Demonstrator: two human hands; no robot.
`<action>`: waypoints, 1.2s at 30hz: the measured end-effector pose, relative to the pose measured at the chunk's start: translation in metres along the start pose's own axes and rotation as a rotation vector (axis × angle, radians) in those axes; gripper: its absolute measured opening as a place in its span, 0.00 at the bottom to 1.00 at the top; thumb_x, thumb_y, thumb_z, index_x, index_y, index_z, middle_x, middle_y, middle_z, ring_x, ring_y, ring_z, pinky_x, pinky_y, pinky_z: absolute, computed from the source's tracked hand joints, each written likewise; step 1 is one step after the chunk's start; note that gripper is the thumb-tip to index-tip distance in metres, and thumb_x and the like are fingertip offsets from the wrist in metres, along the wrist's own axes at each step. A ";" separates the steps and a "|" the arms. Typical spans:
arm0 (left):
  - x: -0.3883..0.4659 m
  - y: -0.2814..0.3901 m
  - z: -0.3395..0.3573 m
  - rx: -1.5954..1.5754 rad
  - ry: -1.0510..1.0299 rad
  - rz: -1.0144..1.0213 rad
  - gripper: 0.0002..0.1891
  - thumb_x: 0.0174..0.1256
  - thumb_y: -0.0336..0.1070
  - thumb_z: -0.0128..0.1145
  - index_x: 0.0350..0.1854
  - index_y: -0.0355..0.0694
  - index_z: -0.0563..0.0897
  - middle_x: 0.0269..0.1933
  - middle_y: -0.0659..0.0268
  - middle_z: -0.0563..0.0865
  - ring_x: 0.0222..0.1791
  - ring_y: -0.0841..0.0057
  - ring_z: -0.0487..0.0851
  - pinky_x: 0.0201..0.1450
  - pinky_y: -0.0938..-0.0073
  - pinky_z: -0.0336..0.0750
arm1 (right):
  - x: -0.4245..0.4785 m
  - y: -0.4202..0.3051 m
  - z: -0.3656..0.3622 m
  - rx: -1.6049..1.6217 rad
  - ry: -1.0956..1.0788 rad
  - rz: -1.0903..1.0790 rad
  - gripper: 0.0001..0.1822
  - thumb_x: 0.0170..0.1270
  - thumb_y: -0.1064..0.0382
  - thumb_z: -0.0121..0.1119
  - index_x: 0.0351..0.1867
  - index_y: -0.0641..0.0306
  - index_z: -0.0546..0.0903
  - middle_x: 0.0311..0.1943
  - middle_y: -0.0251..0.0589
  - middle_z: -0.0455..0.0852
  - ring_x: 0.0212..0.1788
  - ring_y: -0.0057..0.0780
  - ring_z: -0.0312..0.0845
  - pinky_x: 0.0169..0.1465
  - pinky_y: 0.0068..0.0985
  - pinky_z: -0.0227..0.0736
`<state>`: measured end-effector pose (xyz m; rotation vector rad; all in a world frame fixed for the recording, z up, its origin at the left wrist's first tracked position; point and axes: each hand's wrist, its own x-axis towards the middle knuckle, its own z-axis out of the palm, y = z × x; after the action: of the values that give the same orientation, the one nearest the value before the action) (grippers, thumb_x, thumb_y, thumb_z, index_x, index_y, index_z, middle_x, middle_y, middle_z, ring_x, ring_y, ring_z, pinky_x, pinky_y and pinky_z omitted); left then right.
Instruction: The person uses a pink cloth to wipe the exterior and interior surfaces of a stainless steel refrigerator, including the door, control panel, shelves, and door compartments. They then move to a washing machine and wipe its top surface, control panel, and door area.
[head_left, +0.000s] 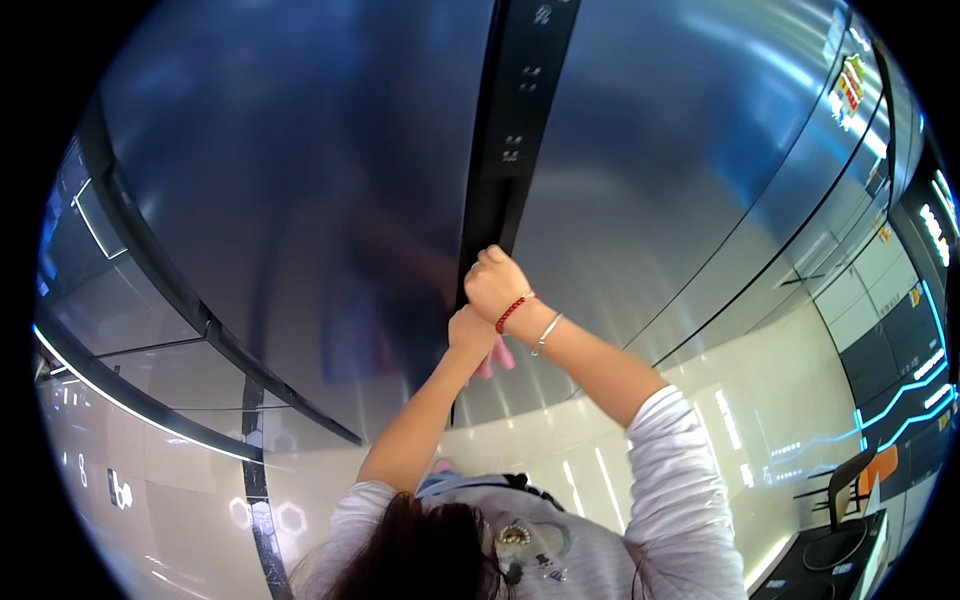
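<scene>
In the head view, a large metal refrigerator with a left door (300, 187) and a right door (637, 172) stands before me. Between the doors runs a black vertical strip (499, 112) bearing small lit icons. Both my hands are together at the strip's lower part. My right hand (496, 283) is curled with its fingertips hidden, and a red braided bracelet and a silver bangle circle its wrist. Just below and partly behind it is my left hand (470, 330), also curled. A pink cloth (495, 360) hangs under them, seemingly from my left hand; its upper part is hidden.
Beside the left door stands another dark-framed appliance (150, 247). Glossy pale floor tiles (585, 480) reflect lights. At the lower right are a dark chair (844, 480) and a black table (832, 559). Pale cabinets (870, 292) line the far right.
</scene>
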<state>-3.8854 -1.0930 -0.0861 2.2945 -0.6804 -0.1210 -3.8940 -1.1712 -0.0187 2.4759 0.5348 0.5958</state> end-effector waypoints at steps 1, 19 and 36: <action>0.006 -0.020 0.011 0.030 0.125 0.063 0.10 0.54 0.41 0.53 0.24 0.41 0.80 0.21 0.58 0.83 0.27 0.61 0.82 0.31 0.62 0.75 | 0.008 -0.004 -0.002 0.014 0.003 -0.018 0.08 0.46 0.59 0.52 0.18 0.56 0.81 0.20 0.33 0.80 0.31 0.28 0.73 0.43 0.24 0.59; -0.007 -0.033 0.032 0.148 0.229 -0.024 0.13 0.58 0.45 0.46 0.34 0.42 0.79 0.27 0.55 0.84 0.31 0.58 0.83 0.33 0.59 0.75 | -0.004 -0.012 0.028 0.139 0.246 -0.185 0.09 0.45 0.58 0.52 0.15 0.58 0.79 0.17 0.36 0.76 0.31 0.29 0.70 0.42 0.24 0.57; -0.081 -0.002 0.040 0.166 -0.003 -0.001 0.15 0.58 0.49 0.47 0.37 0.45 0.78 0.24 0.63 0.84 0.25 0.66 0.84 0.30 0.65 0.76 | -0.071 -0.034 -0.021 0.163 0.243 -0.226 0.09 0.49 0.58 0.52 0.20 0.59 0.78 0.21 0.34 0.76 0.33 0.28 0.68 0.45 0.24 0.59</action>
<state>-3.9651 -1.0753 -0.1253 2.4531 -0.7148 -0.0712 -3.9715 -1.1701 -0.0432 2.4586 0.9780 0.7930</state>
